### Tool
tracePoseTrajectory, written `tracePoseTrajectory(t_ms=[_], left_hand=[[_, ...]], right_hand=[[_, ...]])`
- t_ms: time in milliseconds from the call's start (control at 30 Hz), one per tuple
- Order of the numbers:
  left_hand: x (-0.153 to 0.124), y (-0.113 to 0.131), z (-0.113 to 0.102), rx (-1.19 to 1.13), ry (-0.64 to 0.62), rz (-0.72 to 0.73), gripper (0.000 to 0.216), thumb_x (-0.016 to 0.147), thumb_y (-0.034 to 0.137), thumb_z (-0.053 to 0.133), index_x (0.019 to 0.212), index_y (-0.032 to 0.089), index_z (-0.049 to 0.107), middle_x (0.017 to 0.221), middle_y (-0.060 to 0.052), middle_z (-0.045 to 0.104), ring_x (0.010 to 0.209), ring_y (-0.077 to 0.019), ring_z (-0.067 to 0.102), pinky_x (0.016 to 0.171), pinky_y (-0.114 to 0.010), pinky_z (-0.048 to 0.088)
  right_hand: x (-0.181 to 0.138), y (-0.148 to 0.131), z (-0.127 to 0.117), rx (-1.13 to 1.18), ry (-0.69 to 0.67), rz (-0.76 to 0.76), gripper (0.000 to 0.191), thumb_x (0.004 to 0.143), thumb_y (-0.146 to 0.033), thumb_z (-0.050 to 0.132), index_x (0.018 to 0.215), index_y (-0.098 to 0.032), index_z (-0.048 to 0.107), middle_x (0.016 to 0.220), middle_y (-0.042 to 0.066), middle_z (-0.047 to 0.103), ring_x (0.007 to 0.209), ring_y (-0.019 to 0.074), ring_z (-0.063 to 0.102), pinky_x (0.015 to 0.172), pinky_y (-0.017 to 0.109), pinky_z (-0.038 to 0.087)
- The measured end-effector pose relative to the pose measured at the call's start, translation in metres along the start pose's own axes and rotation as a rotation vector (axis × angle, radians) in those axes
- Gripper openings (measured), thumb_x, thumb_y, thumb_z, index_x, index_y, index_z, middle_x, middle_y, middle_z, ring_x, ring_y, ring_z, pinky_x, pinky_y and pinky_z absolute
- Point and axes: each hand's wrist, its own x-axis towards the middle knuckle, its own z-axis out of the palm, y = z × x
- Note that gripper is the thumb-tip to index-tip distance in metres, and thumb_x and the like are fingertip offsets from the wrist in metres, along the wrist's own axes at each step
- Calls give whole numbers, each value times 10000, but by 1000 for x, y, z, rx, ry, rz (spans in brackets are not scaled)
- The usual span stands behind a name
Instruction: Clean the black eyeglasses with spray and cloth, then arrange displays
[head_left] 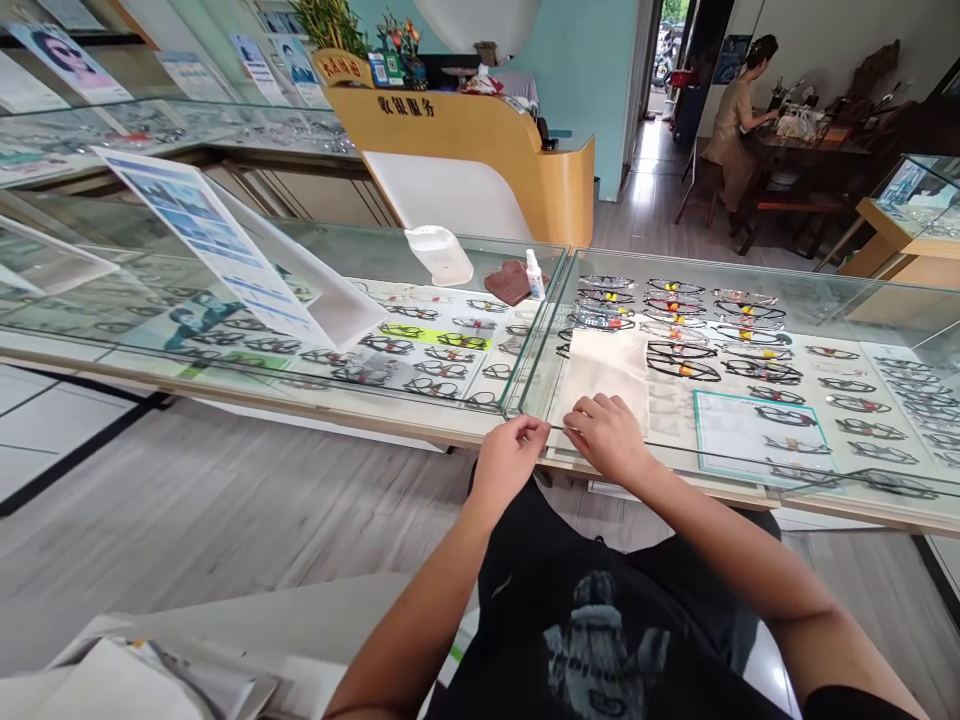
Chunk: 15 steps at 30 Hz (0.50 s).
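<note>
My left hand [511,452] is closed in a pinch at the front edge of the glass display counter [547,300]. Beside it, my right hand [609,432] is pinched too, its wrist over the counter edge. A thin dark line runs between the two sets of fingertips; I cannot tell whether it is a held piece or the glass edge. A cream cloth [606,365] lies flat on the glass just beyond my right hand. Farther back are a small white spray bottle [534,274], a crumpled brown cloth [507,283] and a white plastic holder [439,255].
Rows of eyeglasses [679,330] lie inside the case. A tilted sign stand [225,250] rests on the glass at left. Beyond is a yellow and white cashier desk [450,130]. A person [739,125] sits at a dark table at back right. Papers [127,680] lie at lower left.
</note>
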Motion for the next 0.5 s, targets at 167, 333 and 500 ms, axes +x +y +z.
tracePoseTrajectory(t_ms=[167, 333, 500], left_hand=[[-11, -10, 16, -174, -31, -63, 344, 798, 583, 718, 765, 240, 705, 618, -5, 639, 505, -157, 496, 552, -311, 381], [-4, -14, 26, -337, -55, -145, 507, 776, 694, 720, 862, 197, 776, 684, -40, 698, 454, -116, 465, 481, -284, 329], [2, -13, 35, -406, -4, -163, 468, 700, 652, 790, 776, 191, 770, 626, -30, 676, 470, -106, 441, 493, -278, 318]], right_hand=[[-8, 7, -1, 160, 33, 48, 248, 1097, -270, 566, 1012, -215, 793, 1003, 76, 772, 902, 221, 618, 763, 358, 381], [-13, 11, -5, 287, 51, 103, 230, 1087, -296, 589, 1044, -223, 803, 1009, 75, 782, 911, 222, 655, 800, 355, 433], [-13, 10, -5, 264, 56, 116, 233, 1085, -321, 598, 1025, -226, 802, 999, 72, 785, 905, 226, 664, 787, 361, 426]])
